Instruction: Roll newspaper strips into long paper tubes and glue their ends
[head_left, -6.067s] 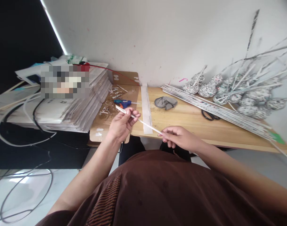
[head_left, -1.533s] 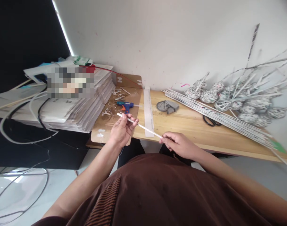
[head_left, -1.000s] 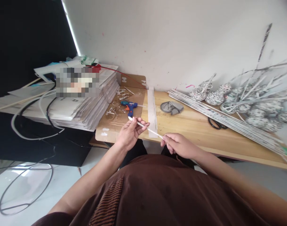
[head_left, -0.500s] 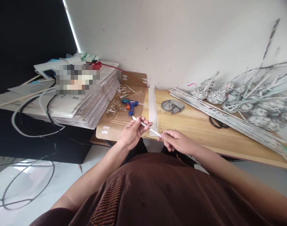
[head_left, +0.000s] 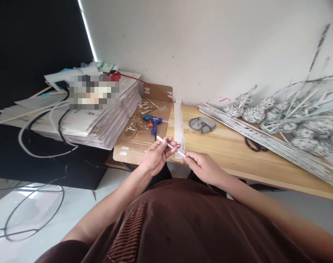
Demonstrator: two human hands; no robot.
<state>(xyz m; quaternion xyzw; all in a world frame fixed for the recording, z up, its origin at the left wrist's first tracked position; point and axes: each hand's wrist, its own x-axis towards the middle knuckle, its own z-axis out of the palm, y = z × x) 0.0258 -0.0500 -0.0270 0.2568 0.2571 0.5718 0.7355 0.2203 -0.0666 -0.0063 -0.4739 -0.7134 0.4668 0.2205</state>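
Observation:
A thin white paper stick point(head_left: 179, 153) slants between my two hands, in front of the table's near edge. My left hand point(head_left: 157, 155) pinches its upper left part between thumb and fingers, palm turned up, with the pale tip sticking out past the thumb. The lower right end sits in the fingertips of my right hand point(head_left: 200, 164), whose other fingers are curled under. Just beyond my left hand lies a blue glue gun point(head_left: 154, 124) on a cardboard sheet point(head_left: 136, 144).
Paper scraps point(head_left: 146, 109) litter the cardboard. A white strip point(head_left: 179, 124), a grey cloth point(head_left: 202, 124), black-handled scissors point(head_left: 252, 145) and long paper sticks point(head_left: 264, 137) lie rightward. Woven paper pieces point(head_left: 254, 113) stand behind. Stacked paper point(head_left: 106, 124) and loose cables point(head_left: 21, 140) are at left.
My right hand has come closer to my left hand, and less of the stick shows between them. The whole view has shifted slightly.

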